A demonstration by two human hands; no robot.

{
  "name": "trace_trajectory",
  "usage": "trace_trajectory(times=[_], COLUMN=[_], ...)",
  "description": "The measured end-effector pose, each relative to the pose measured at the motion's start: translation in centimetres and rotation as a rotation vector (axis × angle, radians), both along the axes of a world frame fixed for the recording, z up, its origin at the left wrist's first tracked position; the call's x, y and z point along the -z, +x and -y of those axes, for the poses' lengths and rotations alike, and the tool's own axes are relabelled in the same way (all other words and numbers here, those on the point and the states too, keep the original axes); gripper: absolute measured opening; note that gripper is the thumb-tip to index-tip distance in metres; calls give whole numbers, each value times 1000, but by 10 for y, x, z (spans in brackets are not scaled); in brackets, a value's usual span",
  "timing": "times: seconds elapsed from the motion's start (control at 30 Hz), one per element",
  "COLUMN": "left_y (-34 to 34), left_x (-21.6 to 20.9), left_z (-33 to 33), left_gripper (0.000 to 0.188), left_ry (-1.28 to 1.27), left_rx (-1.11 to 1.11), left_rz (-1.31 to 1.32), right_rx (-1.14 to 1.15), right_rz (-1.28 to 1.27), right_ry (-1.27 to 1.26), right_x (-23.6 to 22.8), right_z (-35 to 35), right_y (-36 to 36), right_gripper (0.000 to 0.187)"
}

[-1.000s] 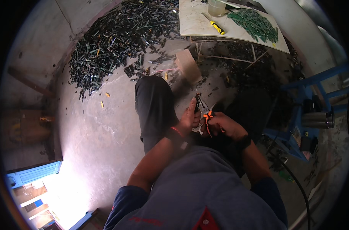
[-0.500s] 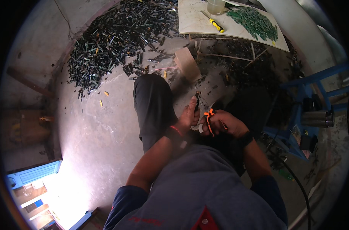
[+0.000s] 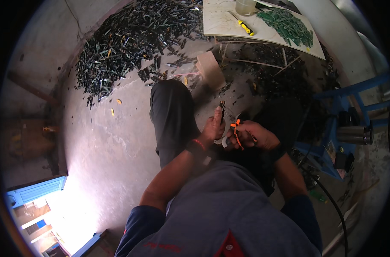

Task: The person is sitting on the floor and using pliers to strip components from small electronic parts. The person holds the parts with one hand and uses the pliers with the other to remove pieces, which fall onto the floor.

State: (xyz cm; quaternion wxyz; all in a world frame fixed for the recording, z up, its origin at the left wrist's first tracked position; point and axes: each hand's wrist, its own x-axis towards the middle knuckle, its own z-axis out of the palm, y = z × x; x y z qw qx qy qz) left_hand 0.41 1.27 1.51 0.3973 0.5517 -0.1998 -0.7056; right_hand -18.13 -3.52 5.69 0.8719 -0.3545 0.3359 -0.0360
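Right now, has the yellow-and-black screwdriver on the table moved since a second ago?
No. The screwdriver lies in the same spot on the pale tabletop, left of the green pile; the whole view shifted slightly, carrying them together.

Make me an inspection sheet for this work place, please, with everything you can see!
Surface: pale tabletop bearing green strips and a yellow-black screwdriver.
Job's things: small dark piece, orange-handled pliers.
Clutter: big heap of dark bits on the floor.
Hands: left hand holds the piece; right hand holds the pliers.
Cables: black cable, lower right.
Surroundings: blue frame, right.
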Motion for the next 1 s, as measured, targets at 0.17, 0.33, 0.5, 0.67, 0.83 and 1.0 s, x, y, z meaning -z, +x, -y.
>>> trace_trajectory(times=[0.17, 0.33, 0.5, 0.67, 0.83, 1.0], left_y=[-3, -1, 1, -7, 8, 4], left_x=[18, 27, 23, 27, 9, -12], left_z=[-1, -1, 0, -4, -3, 1], left_gripper=[64, 67, 65, 62, 61, 60], left_ry=[-63, -39, -50, -270, -5, 129], left_rx=[-18, -12, 59, 41, 128, -6], left_rz=[-3, 31, 156, 252, -44, -241], right_rx=[-11, -54, -124, -247, -215, -204], right_rz=[-36, -135, -225, -312, -227, -173], right_ry=[-31, -99, -179, -421, -319, -213], right_x=[-4, -9, -12, -4, -13, -17], right_z=[2, 2, 7, 9, 8, 7], right_y=[5, 9, 8, 10, 2, -3], right_gripper=[34, 33, 27, 26, 27, 28])
